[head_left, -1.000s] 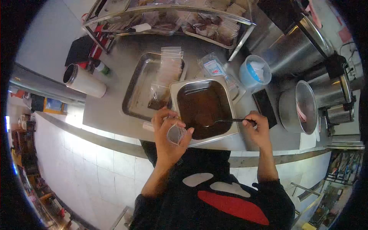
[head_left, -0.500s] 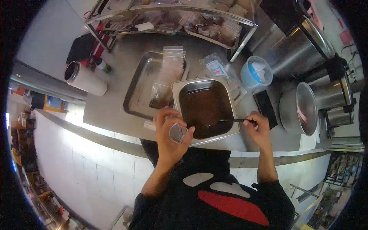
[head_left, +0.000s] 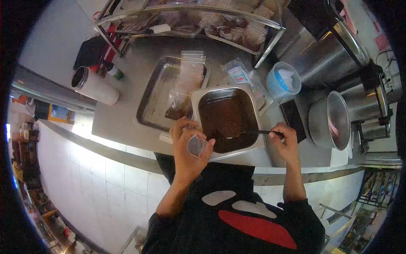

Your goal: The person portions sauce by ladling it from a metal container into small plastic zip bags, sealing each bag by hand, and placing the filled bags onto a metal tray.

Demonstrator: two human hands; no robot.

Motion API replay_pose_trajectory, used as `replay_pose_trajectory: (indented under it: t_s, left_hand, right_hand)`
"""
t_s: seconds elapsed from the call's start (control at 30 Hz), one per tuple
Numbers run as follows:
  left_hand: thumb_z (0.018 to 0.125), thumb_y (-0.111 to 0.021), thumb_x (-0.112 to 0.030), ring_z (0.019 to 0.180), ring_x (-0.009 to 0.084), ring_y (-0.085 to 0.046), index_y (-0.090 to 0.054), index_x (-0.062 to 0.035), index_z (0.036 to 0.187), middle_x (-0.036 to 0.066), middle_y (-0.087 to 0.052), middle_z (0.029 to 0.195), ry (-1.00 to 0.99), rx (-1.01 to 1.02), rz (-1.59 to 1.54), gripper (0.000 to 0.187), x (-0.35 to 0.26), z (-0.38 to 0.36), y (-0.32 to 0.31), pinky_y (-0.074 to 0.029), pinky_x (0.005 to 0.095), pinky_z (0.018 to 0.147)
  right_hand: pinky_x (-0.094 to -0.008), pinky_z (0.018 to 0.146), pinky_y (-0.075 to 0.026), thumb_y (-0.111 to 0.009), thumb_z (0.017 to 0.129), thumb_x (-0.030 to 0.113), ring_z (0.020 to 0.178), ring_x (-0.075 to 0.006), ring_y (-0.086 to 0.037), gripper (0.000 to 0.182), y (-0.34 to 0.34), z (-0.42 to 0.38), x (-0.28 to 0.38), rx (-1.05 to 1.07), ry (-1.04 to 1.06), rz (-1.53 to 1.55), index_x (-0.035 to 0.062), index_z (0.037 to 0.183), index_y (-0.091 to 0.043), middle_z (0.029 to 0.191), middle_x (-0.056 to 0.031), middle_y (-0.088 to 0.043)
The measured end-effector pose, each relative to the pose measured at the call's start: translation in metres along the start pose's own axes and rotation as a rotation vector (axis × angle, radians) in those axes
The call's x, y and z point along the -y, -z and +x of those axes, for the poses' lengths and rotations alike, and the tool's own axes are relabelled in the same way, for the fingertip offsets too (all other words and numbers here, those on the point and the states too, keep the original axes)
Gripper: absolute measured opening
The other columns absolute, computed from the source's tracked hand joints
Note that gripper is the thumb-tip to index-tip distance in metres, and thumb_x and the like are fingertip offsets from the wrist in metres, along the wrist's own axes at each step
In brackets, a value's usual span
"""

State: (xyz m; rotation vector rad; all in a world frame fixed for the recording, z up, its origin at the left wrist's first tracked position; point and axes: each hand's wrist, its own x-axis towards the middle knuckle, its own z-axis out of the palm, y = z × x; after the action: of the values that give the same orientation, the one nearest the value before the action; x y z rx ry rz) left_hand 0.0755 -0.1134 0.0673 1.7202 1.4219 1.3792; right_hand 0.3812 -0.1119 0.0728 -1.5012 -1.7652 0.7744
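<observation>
My left hand [head_left: 186,146] is closed around a small clear plastic bag [head_left: 195,146], its mouth spread into a round opening facing up. It is at the front left edge of a square metal pan [head_left: 261,146] holding dark brown liquid [head_left: 224,118]. On the pan's right side, my right hand [head_left: 285,142] grips the black handle of a utensil [head_left: 265,132]. The utensil's far end is down in the liquid, so its kind is hidden. Behind my left hand, a metal tray [head_left: 146,99] carries a row of clear zip bags [head_left: 189,76], the nearest with dark contents.
A white tumbler [head_left: 99,89] stands at the left. To the right are a black phone-like slab [head_left: 292,120], a clear tub [head_left: 277,86] with a blue item, and a large metal bowl [head_left: 317,125]. A metal rack [head_left: 190,9] with bag-filled trays spans the back.
The utensil's end has shifted slightly in the liquid, toward the front. My left hand keeps the bag in nearly the same place.
</observation>
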Motion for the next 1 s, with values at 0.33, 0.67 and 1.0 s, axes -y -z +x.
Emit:
replay_pose_trajectory:
  t_s: [0.33, 0.67, 1.0]
  left_hand:
    - [0.067, -0.080, -0.006, 0.120, 0.0370, -0.046, -0.058, -0.0112, 0.086, 0.012, -0.053, 0.112, 0.002, 0.005, -0.001, 0.029, -0.001, 0.001, -0.001, -0.032, 0.0512, 0.105]
    - [0.068, -0.080, -0.009, 0.118, 0.0373, -0.045, -0.060, -0.0113, 0.090, 0.013, -0.052, 0.113, -0.015, -0.018, 0.020, 0.030, 0.000, 0.007, 0.002, -0.034, 0.0505, 0.100]
    - [0.069, -0.080, -0.011, 0.115, 0.0348, -0.046, -0.060, -0.0106, 0.091, 0.015, -0.051, 0.116, -0.028, -0.042, 0.027, 0.030, -0.005, 0.016, 0.004, -0.035, 0.0474, 0.099]
  right_hand:
    - [-0.0276, 0.054, -0.036, -0.071, 0.081, 0.007, 0.060, -0.0126, -0.049, 0.012, 0.011, 0.012, 0.027, -0.068, 0.069, -0.004, -0.0010, 0.080, -0.063, 0.068, -0.0057, -0.054]
    - [-0.0271, 0.052, -0.033, -0.071, 0.079, 0.007, 0.057, -0.0106, -0.042, 0.011, 0.015, 0.024, 0.048, -0.097, 0.106, -0.043, -0.0005, 0.079, -0.062, 0.066, -0.0041, -0.051]
    - [-0.0272, 0.054, -0.034, -0.071, 0.080, 0.008, 0.058, -0.0119, -0.043, 0.011, 0.012, 0.030, 0.050, -0.079, 0.099, -0.004, 0.0000, 0.079, -0.062, 0.065, -0.0033, -0.050]
